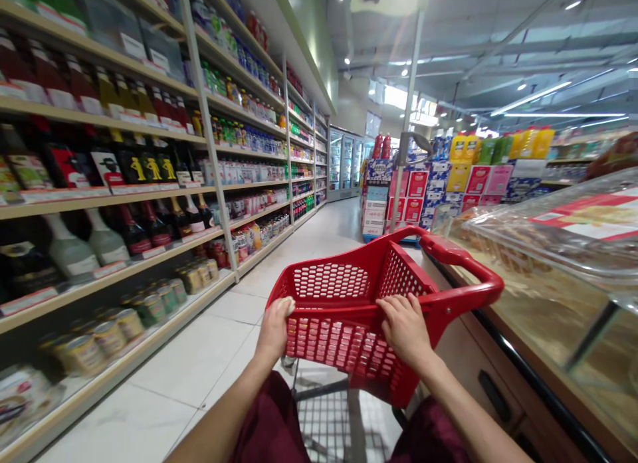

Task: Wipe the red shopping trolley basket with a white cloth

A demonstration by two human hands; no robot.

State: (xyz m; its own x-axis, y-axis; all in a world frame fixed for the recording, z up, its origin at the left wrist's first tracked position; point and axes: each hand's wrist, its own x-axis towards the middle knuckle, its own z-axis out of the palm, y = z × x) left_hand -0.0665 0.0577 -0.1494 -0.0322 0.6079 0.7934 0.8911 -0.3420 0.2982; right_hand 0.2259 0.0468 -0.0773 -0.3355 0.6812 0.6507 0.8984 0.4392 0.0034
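Directly in front of me stands a red shopping cart (329, 340) with a perforated plastic basket, and no goods show inside it. My left hand (274, 327) is closed over the basket's left near corner, with something small and pale at the fingertips that I cannot make out. Over the near rim, towards the right, my right hand (406, 327) is closed with its fingers hooked on the edge. The cart's red handle (478, 293) sticks out to the right, touched by neither hand. Below the basket, a wire lower rack (323, 423) shows between my knees.
Shelves of bottles (149, 164) and cans (114, 337) line the left side. Close on the right is a display counter (523, 357) with clear plastic packs (573, 230). Stacked drink cartons (413, 197) stand ahead, beyond a tiled aisle floor (219, 337). Glass-door fridges (346, 157) are at the far end.
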